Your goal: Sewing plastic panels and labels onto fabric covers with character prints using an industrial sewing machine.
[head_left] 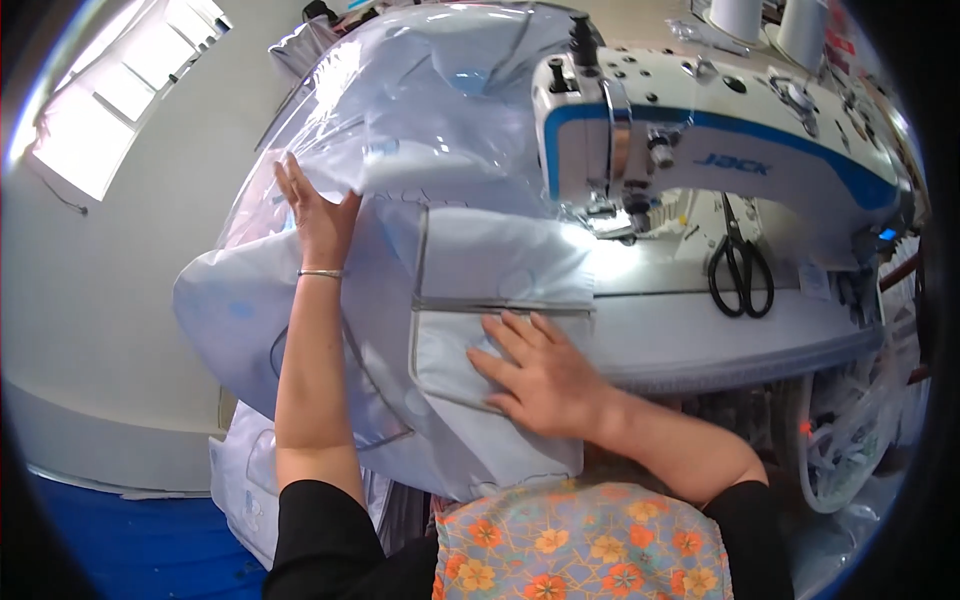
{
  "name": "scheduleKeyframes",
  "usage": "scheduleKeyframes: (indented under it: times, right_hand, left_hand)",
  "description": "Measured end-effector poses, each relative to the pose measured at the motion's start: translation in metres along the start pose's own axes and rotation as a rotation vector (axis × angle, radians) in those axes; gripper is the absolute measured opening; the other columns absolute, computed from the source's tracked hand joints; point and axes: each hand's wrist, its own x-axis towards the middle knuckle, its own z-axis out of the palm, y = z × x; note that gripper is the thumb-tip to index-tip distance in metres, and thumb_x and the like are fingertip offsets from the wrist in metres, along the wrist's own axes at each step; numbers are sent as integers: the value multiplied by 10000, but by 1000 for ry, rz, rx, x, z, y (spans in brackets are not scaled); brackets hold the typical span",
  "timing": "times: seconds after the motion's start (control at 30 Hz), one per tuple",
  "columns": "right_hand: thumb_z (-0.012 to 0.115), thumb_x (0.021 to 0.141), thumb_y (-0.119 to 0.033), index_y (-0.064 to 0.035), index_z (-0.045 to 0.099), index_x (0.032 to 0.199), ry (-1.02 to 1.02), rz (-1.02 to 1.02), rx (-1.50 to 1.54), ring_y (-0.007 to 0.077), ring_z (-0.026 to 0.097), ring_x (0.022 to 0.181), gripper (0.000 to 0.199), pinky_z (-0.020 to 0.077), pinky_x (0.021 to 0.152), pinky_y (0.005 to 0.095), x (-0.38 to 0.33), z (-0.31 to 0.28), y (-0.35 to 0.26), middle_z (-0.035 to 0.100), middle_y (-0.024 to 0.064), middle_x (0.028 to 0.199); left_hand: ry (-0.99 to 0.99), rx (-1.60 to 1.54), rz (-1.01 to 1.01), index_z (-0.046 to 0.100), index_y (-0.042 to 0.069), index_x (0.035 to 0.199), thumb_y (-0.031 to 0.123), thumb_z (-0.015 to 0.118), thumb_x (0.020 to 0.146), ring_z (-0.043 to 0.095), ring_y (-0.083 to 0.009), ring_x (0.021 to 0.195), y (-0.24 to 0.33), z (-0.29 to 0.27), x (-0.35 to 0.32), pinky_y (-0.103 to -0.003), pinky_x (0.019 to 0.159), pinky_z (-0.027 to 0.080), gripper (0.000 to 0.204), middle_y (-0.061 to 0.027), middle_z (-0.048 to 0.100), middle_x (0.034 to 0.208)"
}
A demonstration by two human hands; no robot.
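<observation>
A large pale blue-white fabric piece [470,440] with grey binding lies across the sewing table, its front edge hanging towards me. My right hand [545,375] rests flat on a bound panel [500,262] of it, fingers spread, just below a grey strip. Farther off to the left, my left hand [322,215] is raised against the far part of the fabric, thumb and fingers apart. Beyond it bulges shiny clear plastic sheeting [430,110]. The sewing machine [720,150], white with a blue band, has its lit needle area at the panel's right edge.
Black-handled scissors [740,275] lie on the table right of the needle. White thread cones [738,18] stand at the back right. More pale fabric pieces [250,490] hang at lower left above a blue surface [130,550]. A clear plastic bag [850,440] hangs at right.
</observation>
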Motion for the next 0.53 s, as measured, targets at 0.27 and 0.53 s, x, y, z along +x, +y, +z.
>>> scheduleKeyframes:
  times: [0.27, 0.53]
  right_hand:
    - [695, 875, -319, -108, 560, 1367, -43, 82, -92, 411, 437, 1352, 553, 306, 1127, 539, 5, 14, 2, 440, 229, 1485]
    - [719, 859, -308, -110, 550, 1380, -35, 95, -74, 406, 412, 1366, 583, 304, 1130, 537, 4, 15, 3, 438, 218, 1483]
  left_hand:
    - [-123, -43, 201, 688, 58, 1075, -38, 548, 807, 652, -369, 1040, -19, 6, 58, -391, 920, 505, 317, -197, 696, 1061]
    - [-713, 50, 154, 563, 145, 1409, 273, 709, 800, 456, -273, 1390, 11, -27, 98, -410, 1162, 325, 639, -171, 525, 1460]
